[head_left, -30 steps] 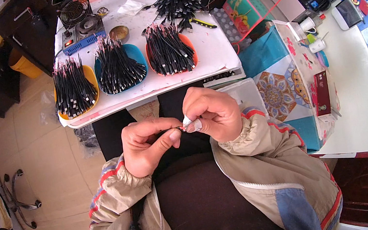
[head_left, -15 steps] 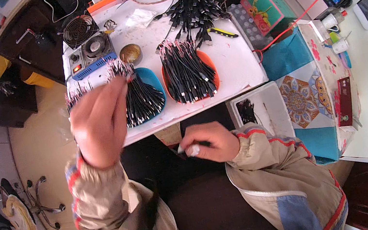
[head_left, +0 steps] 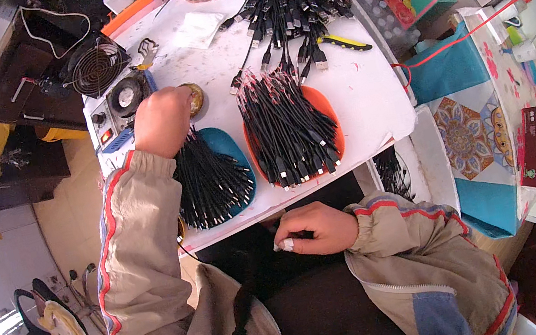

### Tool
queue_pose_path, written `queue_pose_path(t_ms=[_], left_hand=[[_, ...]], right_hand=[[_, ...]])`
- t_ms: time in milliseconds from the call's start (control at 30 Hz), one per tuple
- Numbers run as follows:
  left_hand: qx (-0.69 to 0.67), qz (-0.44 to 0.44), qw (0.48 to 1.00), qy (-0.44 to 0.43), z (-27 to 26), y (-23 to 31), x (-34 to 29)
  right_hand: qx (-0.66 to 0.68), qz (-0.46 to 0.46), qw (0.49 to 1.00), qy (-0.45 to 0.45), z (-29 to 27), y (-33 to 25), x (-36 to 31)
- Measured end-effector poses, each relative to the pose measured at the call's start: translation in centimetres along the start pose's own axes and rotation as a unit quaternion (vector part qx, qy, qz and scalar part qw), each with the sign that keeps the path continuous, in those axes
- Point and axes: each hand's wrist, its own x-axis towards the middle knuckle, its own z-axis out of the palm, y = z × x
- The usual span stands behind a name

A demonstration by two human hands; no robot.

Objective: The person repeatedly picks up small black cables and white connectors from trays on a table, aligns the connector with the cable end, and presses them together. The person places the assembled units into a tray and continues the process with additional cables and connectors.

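While a blue unit (head_left: 125, 96) sits on the bench (head_left: 370, 103) at ten o'clock from the left hand (head_left: 163, 120), that hand reaches the tin (head_left: 197, 101), its grip hidden. Cables (head_left: 210, 186) fill the teal tray (head_left: 224, 143) at four o'clock and orange tray (head_left: 323, 106) at three. The right hand (head_left: 315, 229), at six o'clock from the orange tray, curls loosely, its hold unclear.

Two hands (head_left: 162, 124) (head_left: 320, 228), three trays (head_left: 320, 106) (head_left: 224, 144) (head_left: 181, 230) (one mostly hidden)
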Motion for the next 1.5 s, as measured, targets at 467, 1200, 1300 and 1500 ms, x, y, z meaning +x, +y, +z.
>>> queue_pose_path(t_ms=[467, 1200, 1300, 1500], left_hand=[[-0.016, -0.003, 1.0, -0.004, 1.1, 0.2, 0.9], [0.001, -0.109, 0.991, 0.075, -6.4, -3.5, -3.6], [0.007, -0.099, 0.992, 0.077, -6.0, -5.6, -4.0], [0.015, -0.111, 0.993, 0.036, -4.8, -8.3, -3.4]], right_hand=[[-0.001, 0.022, 1.0, -0.013, -0.3, 1.5, 0.3], [-0.074, -0.004, 0.997, -0.008, 1.5, 2.3, -0.6], [-0.081, -0.003, 0.997, -0.01, 1.5, 2.4, -0.5], [-0.084, 0.003, 0.996, -0.011, 1.3, 2.7, -0.2]])
